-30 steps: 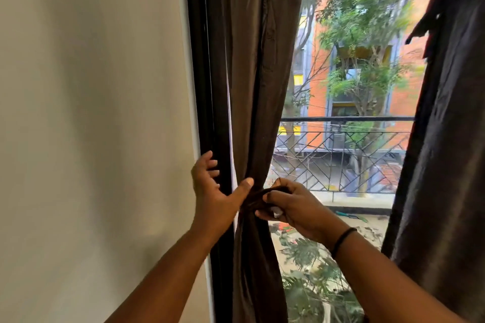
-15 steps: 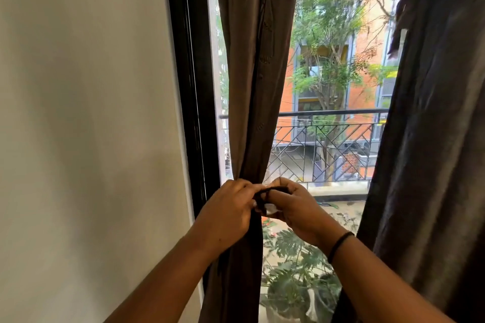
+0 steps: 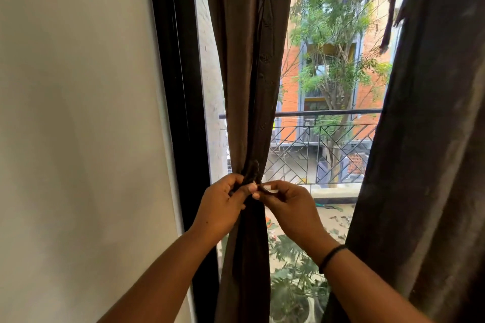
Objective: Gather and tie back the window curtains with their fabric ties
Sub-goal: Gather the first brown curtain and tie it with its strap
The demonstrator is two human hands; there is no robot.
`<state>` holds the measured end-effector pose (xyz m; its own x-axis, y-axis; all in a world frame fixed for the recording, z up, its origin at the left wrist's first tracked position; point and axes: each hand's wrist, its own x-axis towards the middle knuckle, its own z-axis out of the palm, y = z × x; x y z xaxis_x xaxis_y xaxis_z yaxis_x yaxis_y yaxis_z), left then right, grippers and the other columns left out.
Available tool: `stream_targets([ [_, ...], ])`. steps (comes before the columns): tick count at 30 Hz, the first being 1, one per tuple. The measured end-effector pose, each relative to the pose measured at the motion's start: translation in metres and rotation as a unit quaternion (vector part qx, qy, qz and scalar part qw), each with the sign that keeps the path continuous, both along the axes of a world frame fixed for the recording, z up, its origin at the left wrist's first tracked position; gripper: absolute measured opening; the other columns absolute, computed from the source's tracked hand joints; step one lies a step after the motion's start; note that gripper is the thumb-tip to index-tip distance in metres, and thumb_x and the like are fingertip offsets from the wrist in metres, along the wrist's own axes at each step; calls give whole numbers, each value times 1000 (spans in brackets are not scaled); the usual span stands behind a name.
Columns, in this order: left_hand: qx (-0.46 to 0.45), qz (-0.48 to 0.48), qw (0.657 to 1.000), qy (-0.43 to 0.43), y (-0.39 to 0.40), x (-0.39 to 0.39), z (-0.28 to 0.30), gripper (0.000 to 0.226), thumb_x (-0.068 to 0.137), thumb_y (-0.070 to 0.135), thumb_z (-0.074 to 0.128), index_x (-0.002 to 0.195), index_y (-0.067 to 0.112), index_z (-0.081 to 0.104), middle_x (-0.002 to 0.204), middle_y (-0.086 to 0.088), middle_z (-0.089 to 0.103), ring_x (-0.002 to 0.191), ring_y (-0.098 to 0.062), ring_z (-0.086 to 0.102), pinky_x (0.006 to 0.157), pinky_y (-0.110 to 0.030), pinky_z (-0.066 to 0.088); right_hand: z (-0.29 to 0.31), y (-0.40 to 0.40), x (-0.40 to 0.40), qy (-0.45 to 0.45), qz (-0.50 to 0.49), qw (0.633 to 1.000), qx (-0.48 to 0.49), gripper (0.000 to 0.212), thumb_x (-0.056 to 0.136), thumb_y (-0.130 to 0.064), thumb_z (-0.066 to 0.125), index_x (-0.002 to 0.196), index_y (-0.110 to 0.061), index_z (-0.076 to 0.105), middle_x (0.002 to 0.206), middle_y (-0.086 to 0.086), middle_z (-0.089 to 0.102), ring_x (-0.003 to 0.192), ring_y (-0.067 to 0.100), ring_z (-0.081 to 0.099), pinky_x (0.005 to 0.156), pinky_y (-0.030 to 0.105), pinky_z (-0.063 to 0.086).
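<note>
Nearest the camera, two bare forearms reach up and forward, the right one wearing a thin black wristband (image 3: 331,257). The left hand (image 3: 223,207) has its fingers curled round the gathered waist of the left curtain (image 3: 249,60), thumb pressing toward the middle. The right hand (image 3: 291,207) meets it there, its fingers pinching a small pale tab at the end of the dark fabric tie (image 3: 252,168), which wraps the bunched cloth just above the knuckles. This brown curtain hangs just right of the black window frame (image 3: 181,86) and beside the plain wall (image 3: 78,113). The right curtain (image 3: 433,139) hangs loose at the right edge. Beyond the glass lie potted leaves (image 3: 294,283), a metal balcony railing (image 3: 328,139), a tree (image 3: 338,21) and an orange brick building (image 3: 291,81).
</note>
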<state>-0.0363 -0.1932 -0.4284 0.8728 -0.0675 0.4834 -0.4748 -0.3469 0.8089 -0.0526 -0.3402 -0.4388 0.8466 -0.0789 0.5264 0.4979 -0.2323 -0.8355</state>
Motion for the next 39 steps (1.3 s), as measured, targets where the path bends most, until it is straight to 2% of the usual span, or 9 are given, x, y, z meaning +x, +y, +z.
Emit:
stream_targets([
  [5,93,49,992,-74,-12,12,-4,26,90,24,63,114,18,71,102,-2,73,84,-15,70,75,-35,60,-7,-13,-7,-48,-47,993,-95,25,83,-19,71,76,-42,66,72,-25,69,72,-5,64,62,8,45],
  [8,236,50,960,-139,-18,14,-5,31,95,22,55,125,25,63,114,1,68,103,-14,64,94,-20,46,-10,-25,-4,-49,-37,996,-63,21,84,-18,70,76,-38,68,73,-19,70,71,-2,65,64,16,48],
  [13,294,35,944,-145,-28,13,-4,46,94,8,48,138,23,49,123,-4,58,109,-18,58,90,-10,35,-6,-33,-4,-31,16,993,-114,22,86,-14,61,98,-30,71,88,-14,72,81,3,67,72,25,54],
  [17,234,-66,967,-81,-28,10,-13,59,88,16,50,145,23,39,122,6,48,113,-11,52,97,-18,44,0,-43,-6,20,100,989,-103,37,93,-7,54,107,-39,67,88,-20,72,85,-2,66,73,15,49],
  [19,167,-86,980,-70,-28,9,-19,49,89,24,54,137,21,50,116,9,52,109,-7,55,95,-26,49,2,-43,-8,34,111,990,-82,34,91,-6,58,102,-36,67,79,-23,72,77,-6,66,67,11,47],
  [25,79,-124,989,-32,-24,0,-11,23,93,14,57,109,28,67,99,9,61,93,-8,61,78,-18,49,8,-43,-6,-4,7,1000,-24,12,65,-28,83,72,-33,75,66,-8,61,56,6,55,55,22,45],
  [29,73,-137,988,19,-19,-10,-5,23,94,17,56,105,35,63,100,9,60,84,-9,60,62,-21,53,9,-45,-5,37,7,999,26,46,59,-25,88,92,-27,57,79,-3,53,56,14,52,52,33,50],
  [34,53,-155,985,59,-11,-19,5,23,95,17,54,102,36,65,102,-1,70,92,-15,66,56,-27,56,20,-45,-18,-3,63,996,-60,16,78,-18,74,81,-34,74,74,-3,71,65,17,63,56,27,53],
  [39,-43,-123,987,97,-9,-29,14,21,96,19,51,97,29,69,86,0,74,79,-8,69,51,-25,53,13,-33,-29,-92,-51,987,-121,13,78,-20,75,79,-33,73,73,-19,68,70,4,62,62,16,48],
])
